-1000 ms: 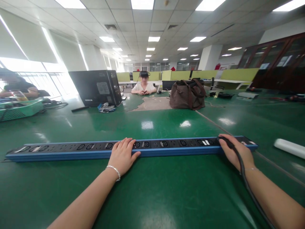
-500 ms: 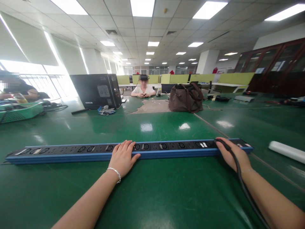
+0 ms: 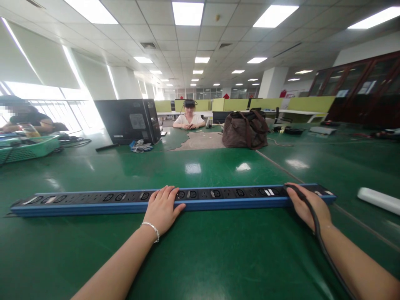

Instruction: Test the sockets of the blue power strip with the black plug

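Observation:
A long blue power strip [image 3: 231,202] with a black socket face lies across the green table [image 3: 200,258]. My left hand [image 3: 163,207], with a silver bracelet at the wrist, rests over the strip near its middle, fingers on the socket face and thumb on the front edge. Toward the strip's right end, my right hand [image 3: 309,205] is closed round the end of a black cable [image 3: 315,221], against the sockets. The cable runs over that hand and down to the bottom right. The plug itself is hidden by the fingers.
A white bar [image 3: 379,200] lies at the right. Farther back are a black computer case [image 3: 126,123], gloves [image 3: 140,146] and a brown bag [image 3: 243,130]. A green basket [image 3: 31,150] stands at the left. One person sits opposite, another at the far left.
The view has shifted slightly, so everything sits a little lower and to the right. Both hands keep their places on the strip.

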Demonstrator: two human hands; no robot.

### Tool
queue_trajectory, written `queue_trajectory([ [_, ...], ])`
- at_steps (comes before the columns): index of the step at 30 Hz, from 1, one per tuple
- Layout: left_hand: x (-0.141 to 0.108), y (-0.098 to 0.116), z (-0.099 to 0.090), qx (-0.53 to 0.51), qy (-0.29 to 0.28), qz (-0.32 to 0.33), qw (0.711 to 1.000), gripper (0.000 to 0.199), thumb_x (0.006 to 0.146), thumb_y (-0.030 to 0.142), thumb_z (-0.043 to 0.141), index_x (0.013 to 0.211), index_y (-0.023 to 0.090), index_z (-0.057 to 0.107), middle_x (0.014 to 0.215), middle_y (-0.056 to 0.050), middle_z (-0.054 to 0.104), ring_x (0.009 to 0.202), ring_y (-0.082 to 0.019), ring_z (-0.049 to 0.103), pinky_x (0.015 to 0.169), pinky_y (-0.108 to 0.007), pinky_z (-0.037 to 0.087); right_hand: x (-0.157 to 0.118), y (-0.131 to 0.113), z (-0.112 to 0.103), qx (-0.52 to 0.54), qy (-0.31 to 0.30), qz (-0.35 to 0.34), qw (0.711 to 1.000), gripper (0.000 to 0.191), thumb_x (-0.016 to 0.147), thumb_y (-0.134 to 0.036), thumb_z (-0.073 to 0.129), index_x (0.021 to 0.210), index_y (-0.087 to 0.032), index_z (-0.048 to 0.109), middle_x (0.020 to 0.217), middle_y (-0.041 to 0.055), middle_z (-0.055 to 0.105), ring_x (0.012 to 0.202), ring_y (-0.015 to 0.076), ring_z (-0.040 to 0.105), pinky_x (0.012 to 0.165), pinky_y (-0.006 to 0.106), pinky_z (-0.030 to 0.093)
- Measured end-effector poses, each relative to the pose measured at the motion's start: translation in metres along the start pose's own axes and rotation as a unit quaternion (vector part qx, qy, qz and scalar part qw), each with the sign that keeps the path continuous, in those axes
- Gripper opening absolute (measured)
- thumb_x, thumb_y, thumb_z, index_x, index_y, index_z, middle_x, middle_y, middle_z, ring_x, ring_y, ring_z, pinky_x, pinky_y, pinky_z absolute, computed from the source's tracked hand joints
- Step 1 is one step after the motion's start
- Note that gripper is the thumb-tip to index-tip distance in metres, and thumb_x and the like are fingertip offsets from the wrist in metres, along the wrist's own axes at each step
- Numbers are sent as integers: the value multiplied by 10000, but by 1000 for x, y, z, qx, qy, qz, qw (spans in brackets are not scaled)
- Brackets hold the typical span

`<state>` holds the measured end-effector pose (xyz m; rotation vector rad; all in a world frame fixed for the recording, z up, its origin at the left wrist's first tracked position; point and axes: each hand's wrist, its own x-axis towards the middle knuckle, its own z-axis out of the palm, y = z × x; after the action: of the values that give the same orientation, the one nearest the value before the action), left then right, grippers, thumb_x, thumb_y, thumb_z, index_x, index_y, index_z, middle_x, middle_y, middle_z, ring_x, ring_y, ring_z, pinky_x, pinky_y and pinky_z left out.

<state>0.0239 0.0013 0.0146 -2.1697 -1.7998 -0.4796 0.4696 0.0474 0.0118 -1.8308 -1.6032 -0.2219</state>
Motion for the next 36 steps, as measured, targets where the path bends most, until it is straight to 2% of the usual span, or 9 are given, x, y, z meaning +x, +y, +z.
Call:
queue_trajectory([
  [9,0,0,0,1,3,0,1000,480,858,479,404,1234,198,507,1284,-103,540,1217,-265,447,1008,-445,309,0,5,3,1,0,21,1000,458,809,-521,367,1011,-229,656,992,95,687,938,291,619,813,398,468],
  [17,1,-2,1,13,5,7,1000,498,859,485,399,1228,168,507,1279,-107,541,1204,-264,460,1005,-437,313,-2,4,7,38,31,32,998,425,815,-513,399,1003,-240,665,979,74,693,914,257,631,781,378,484],
  [22,1,-2,0,18,-1,3,1000,492,856,489,396,1224,184,515,1277,-104,545,1204,-262,461,1000,-435,319,-2,0,8,58,39,44,997,407,804,-508,422,979,-238,671,981,69,690,941,262,618,817,393,468],
  [28,1,-3,1,13,0,3,1000,491,852,492,403,1224,192,516,1278,-96,546,1204,-258,461,1003,-429,316,2,-6,-1,174,173,90,965,475,848,-498,346,979,-171,665,959,96,691,921,241,620,851,379,467],
  [29,1,-2,1,15,0,4,1000,493,853,493,402,1223,187,515,1275,-96,547,1203,-260,461,1002,-430,315,0,-12,-1,182,158,77,967,455,840,-502,374,961,-179,671,959,89,692,932,240,618,870,380,459],
  [30,1,-2,1,17,1,4,1000,495,854,492,401,1224,182,514,1274,-96,547,1202,-262,461,1001,-431,314,-3,-20,0,183,116,53,975,418,827,-501,414,948,-197,675,978,74,692,959,238,611,897,382,446],
  [32,1,-2,0,21,0,5,1000,499,858,491,396,1227,174,510,1276,-96,546,1200,-263,460,1002,-429,313,-11,-42,5,200,55,4,978,396,836,-481,424,1025,-218,652,1057,60,675,1019,227,595,936,386,425],
  [34,1,-1,0,24,0,5,1000,498,861,488,393,1228,172,507,1276,-97,545,1196,-261,464,1001,-426,313,-19,-67,12,211,29,-42,976,418,844,-469,430,1137,-225,600,1175,67,625,1095,222,560,965,389,409],
  [36,1,-1,-1,24,1,6,1000,496,861,487,392,1227,172,507,1275,-100,546,1195,-261,466,1000,-426,312,-25,-90,19,205,0,-86,975,387,857,-445,419,1142,-250,592,1170,53,630,1107,223,557,991,422,383],
])
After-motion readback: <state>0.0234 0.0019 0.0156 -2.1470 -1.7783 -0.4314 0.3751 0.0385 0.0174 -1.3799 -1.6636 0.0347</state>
